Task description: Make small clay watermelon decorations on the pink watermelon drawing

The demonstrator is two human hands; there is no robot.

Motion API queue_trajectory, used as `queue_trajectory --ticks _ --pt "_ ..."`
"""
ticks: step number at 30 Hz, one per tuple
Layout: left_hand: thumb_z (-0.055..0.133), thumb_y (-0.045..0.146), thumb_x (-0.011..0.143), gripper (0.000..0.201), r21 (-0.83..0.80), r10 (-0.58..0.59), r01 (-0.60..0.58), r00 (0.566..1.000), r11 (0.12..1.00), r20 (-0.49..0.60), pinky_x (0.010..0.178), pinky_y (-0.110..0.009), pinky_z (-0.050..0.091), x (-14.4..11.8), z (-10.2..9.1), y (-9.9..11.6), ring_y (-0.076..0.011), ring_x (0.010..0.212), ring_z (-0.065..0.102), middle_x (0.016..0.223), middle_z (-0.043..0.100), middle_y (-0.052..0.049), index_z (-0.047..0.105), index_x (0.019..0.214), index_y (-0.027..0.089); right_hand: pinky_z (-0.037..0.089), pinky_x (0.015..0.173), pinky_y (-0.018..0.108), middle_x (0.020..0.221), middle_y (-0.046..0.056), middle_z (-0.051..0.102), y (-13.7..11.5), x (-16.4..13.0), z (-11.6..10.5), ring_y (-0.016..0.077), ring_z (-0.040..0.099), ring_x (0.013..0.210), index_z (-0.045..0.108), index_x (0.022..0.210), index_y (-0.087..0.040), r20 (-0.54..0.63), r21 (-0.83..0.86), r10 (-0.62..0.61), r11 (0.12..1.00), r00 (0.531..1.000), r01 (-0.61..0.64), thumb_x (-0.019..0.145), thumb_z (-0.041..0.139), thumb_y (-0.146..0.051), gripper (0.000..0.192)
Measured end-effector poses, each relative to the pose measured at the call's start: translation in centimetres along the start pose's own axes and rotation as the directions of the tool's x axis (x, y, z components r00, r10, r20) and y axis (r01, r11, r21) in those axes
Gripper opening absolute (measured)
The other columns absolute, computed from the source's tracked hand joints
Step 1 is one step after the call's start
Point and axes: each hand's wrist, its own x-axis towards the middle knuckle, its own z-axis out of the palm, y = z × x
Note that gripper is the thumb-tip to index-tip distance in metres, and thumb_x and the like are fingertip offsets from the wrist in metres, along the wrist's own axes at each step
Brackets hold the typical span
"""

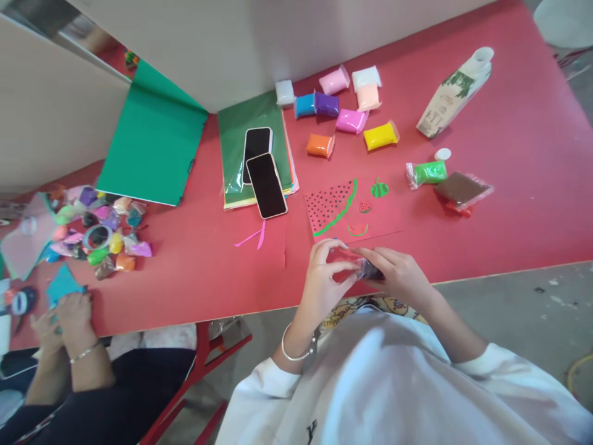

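Observation:
A small clear packet of dark modelling clay (pixel 370 270) is held between my two hands at the table's front edge. My left hand (pixel 324 278) pinches the packet's clear end between thumb and fingers. Around its dark body, the fingers of my right hand (pixel 399 272) are closed, hiding part of it. Just beyond my hands lies a red sheet (pixel 389 216) with a large watermelon slice (pixel 331 207) in red, black and green. Beside that slice are a small green striped melon (pixel 379 188) and two smaller slices.
Several clay packets, including a yellow packet (pixel 380 135), lie toward the back. Two phones (pixel 267 185) rest on green sheets (pixel 231 136). At right are a carton (pixel 456 93), a green packet (pixel 428 172) and a brown packet (pixel 463 189). A co-worker's hands (pixel 69 315) fold blue paper at left.

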Motion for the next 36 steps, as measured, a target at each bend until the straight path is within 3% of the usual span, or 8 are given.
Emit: queue_trajectory --ticks 7,14,19,23,36 --pt "0.071 0.013 0.075 0.011 0.036 0.016 -0.016 1.0 0.999 0.016 0.096 -0.041 0.048 1.0 1.4 1.7 -0.0208 0.109 0.051 0.105 0.054 -0.004 0.071 0.079 0.024 0.043 0.058 0.026 0.082 0.003 0.063 1.2 -0.5 -1.4 0.0173 0.061 0.07 0.047 0.128 -0.017 -0.017 0.008 -0.019 1.0 1.0 0.02 0.086 0.058 -0.024 0.044" --pt "0.069 0.015 0.076 0.009 0.082 0.042 -0.037 0.998 0.996 -0.055 0.096 -0.04 0.048 0.7 2.7 3.2 -0.0204 0.109 0.052 0.107 0.052 -0.004 0.071 0.081 0.023 0.04 0.057 0.025 0.082 0.005 0.064 2.7 -1.4 -2.9 0.017 0.06 0.069 0.051 0.124 -0.016 -0.033 -0.024 -0.099 0.995 0.995 0.098 0.084 0.058 -0.026 0.042" --pt "0.07 0.02 0.079 0.008 0.103 0.11 -0.103 0.992 0.989 -0.068 0.095 -0.039 0.049 0.1 2.7 4.1 -0.0191 0.107 0.053 0.106 0.053 -0.004 0.072 0.085 0.025 0.037 0.055 0.025 0.081 0.005 0.065 2.4 -2.0 -4.2 0.0168 0.06 0.068 0.055 0.119 -0.016 -0.061 -0.073 -0.145 0.987 0.988 0.14 0.087 0.058 -0.029 0.036" --pt "0.071 0.021 0.078 0.006 0.107 0.148 -0.138 0.984 0.985 -0.095 0.093 -0.038 0.049 -0.4 3.2 4.9 -0.0181 0.104 0.054 0.104 0.054 -0.003 0.072 0.082 0.025 0.038 0.057 0.025 0.085 0.006 0.065 1.8 -3.0 -4.9 0.0178 0.061 0.072 0.052 0.123 -0.016 -0.053 -0.096 -0.138 0.986 0.989 0.133 0.087 0.06 -0.035 0.042" --pt "0.07 0.013 0.074 0.015 0.081 0.109 -0.103 0.992 0.991 -0.071 0.097 -0.037 0.047 -2.2 3.6 5.0 -0.0182 0.106 0.054 0.107 0.051 -0.003 0.071 0.084 0.024 0.039 0.058 0.026 0.092 0.005 0.066 1.3 -4.4 -4.4 0.018 0.062 0.077 0.048 0.128 -0.019 0.001 -0.028 -0.126 0.992 0.992 0.126 0.088 0.06 -0.035 0.045"
